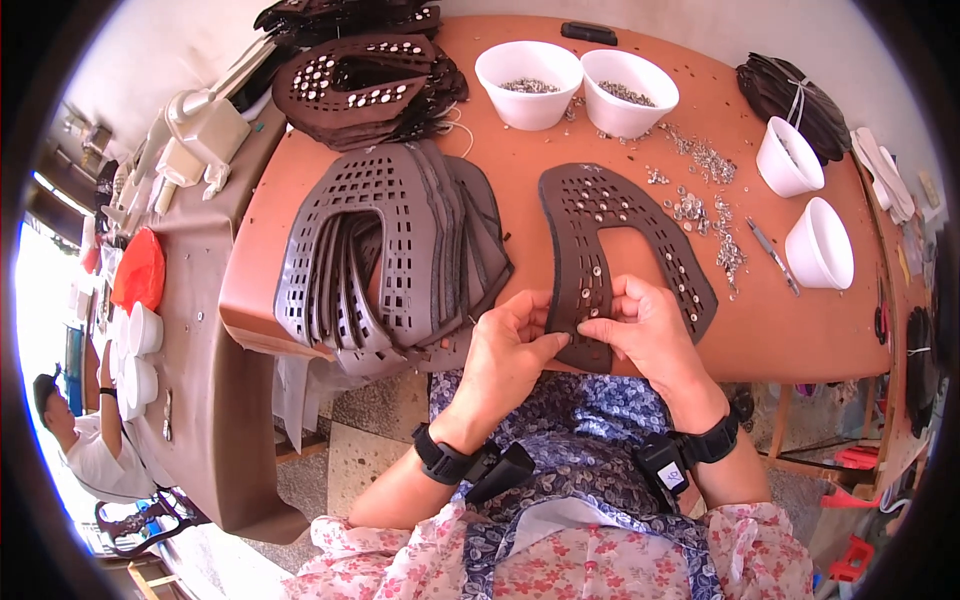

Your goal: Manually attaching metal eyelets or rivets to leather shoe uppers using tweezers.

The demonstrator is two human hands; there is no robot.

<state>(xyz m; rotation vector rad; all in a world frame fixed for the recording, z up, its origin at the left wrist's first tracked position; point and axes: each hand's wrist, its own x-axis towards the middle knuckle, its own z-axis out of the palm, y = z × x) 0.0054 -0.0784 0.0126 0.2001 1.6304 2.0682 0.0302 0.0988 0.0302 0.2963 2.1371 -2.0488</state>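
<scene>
A dark brown, U-shaped perforated piece (pixel 600 195) lies at the table's front edge, with small metal studs (pixel 597 270) set in several of its holes. My left hand (pixel 508 345) is closed on the outer edge of its left arm, thumb and fingertips pinching near the lower end. From the inner side, my right hand (pixel 645 330) pinches that same arm, its thumb pressed on the surface. Whether a small stud is between my right fingertips I cannot tell. Left of my hands leans a stack of similar brown pieces (pixel 370 180), without studs on the top one.
White tubs (pixel 528 112) of small metal parts stand at the back and right. Loose metal parts (pixel 710 160) and a pen-like tool (pixel 772 256) lie to the right. Studded pieces (pixel 350 90) are piled at back left. A person (pixel 95 445) works at far left.
</scene>
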